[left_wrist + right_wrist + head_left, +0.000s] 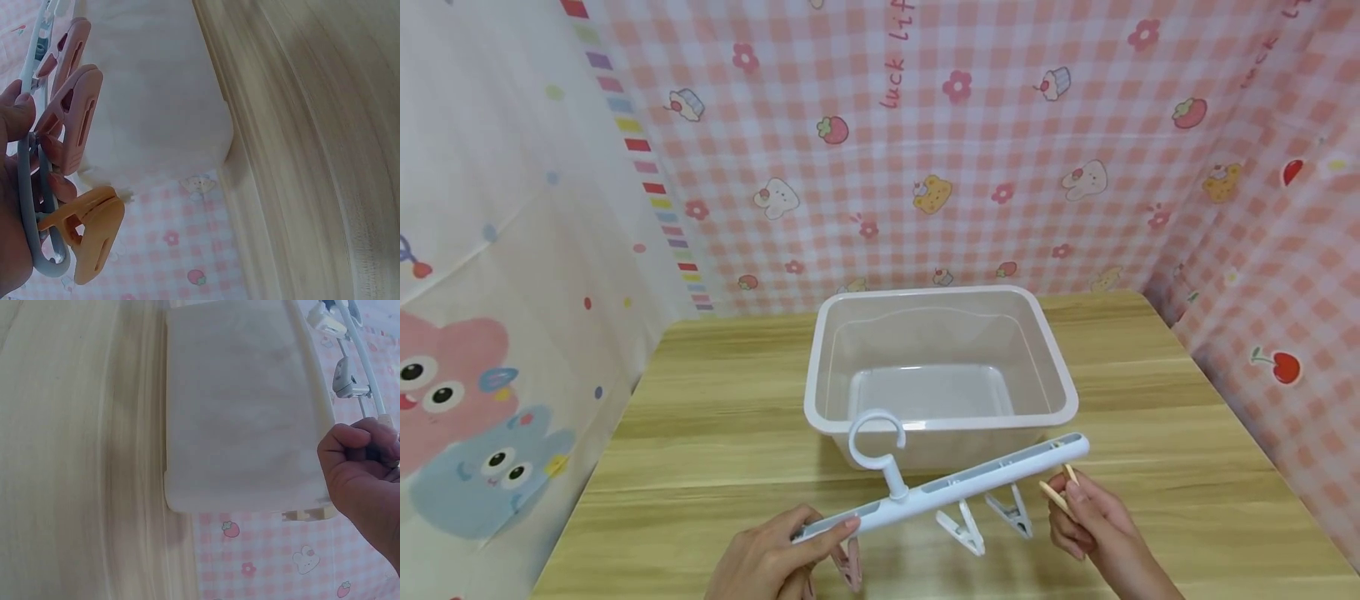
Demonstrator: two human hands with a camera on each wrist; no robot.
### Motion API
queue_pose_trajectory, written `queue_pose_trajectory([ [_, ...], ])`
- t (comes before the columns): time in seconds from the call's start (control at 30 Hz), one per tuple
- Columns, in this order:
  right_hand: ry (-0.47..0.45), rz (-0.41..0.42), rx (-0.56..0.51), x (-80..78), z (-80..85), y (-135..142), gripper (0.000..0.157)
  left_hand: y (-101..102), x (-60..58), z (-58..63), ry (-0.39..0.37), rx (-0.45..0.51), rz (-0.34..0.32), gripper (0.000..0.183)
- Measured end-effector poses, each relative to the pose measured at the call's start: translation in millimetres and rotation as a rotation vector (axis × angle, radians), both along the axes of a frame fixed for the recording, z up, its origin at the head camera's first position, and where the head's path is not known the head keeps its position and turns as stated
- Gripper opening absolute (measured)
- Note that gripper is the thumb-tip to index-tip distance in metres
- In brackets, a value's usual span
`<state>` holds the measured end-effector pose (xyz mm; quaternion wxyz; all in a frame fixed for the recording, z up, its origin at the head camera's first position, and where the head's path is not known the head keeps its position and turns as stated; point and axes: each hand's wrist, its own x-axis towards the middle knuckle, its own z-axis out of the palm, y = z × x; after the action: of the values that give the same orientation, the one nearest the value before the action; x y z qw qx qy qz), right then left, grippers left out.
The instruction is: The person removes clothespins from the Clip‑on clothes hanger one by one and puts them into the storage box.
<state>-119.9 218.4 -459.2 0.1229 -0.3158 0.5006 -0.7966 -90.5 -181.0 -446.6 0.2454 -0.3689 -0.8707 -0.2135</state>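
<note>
The left hand (775, 554) grips the left end of a pale blue-grey plastic clip hanger (955, 497), thumb laid along the bar; the right hand (1092, 517) pinches a cream clip (1057, 500) at the bar's right end. Between them hang a white clip (967, 533) and a greyish-white clip (1015, 515), with a pink clip (852, 567) by the left fingers; the left wrist view adds a second pink one and an orange clip (100, 234) at that end. The clips seem to be on the bar already, and none in sight grips a garment, so hanging looks undone (how much else is left, I cannot tell). The hanger slants up to the right, held above the desk (715, 417) in front of a translucent beige plastic basin (940, 423). Its bar is slim, slotted and round-ended, and its hook (854, 442) curls upward before the basin's near rim.
</note>
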Motion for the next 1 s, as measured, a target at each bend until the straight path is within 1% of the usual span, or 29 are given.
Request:
queue_pose_trajectory([
  [0.07,0.022,-0.050,0.055,0.2,1.1,-0.9,0.053,-0.1,0.4,0.3,0.000,0.000,0.003,0.092],
  [0.17,0.037,-0.157,0.185,1.6,2.6,-1.2,0.047,-0.4,0.8,0.6,-0.007,-0.002,0.006,0.092],
  [0.3,0.034,-0.324,0.410,4.8,4.0,-1.2,0.041,-1.5,1.0,0.2,-0.013,-0.007,0.006,0.092],
  [0.37,0.047,-0.400,0.502,6.1,4.6,-2.2,0.038,-2.4,1.0,0.0,-0.014,-0.011,0.006,0.093],
  [0.47,0.064,-0.517,0.631,8.6,7.0,-5.2,0.026,-3.3,1.4,-0.3,-0.015,-0.013,0.009,0.094],
  [0.53,0.114,-0.605,0.717,9.7,8.8,-8.3,0.017,-3.4,1.7,-0.3,-0.015,-0.011,0.010,0.094],
  [0.6,0.184,-0.701,0.811,10.5,10.3,-11.3,0.012,-3.3,2.0,-0.4,-0.014,-0.007,0.013,0.094],
  [0.67,0.273,-0.806,0.906,11.1,10.4,-13.2,0.013,-3.4,2.1,-0.6,-0.011,-0.006,0.014,0.093],
  [0.73,0.354,-0.884,0.971,11.2,8.9,-13.8,0.015,-3.6,2.3,-0.6,-0.008,-0.006,0.014,0.093],
  [0.83,0.464,-0.960,1.027,10.9,5.9,-13.1,0.016,-3.9,2.5,-0.7,-0.002,-0.006,0.016,0.092],
  [1.0,0.636,-1.023,1.075,7.6,3.1,-11.6,0.016,-3.8,2.5,-0.3,0.002,-0.007,0.025,0.090],
])
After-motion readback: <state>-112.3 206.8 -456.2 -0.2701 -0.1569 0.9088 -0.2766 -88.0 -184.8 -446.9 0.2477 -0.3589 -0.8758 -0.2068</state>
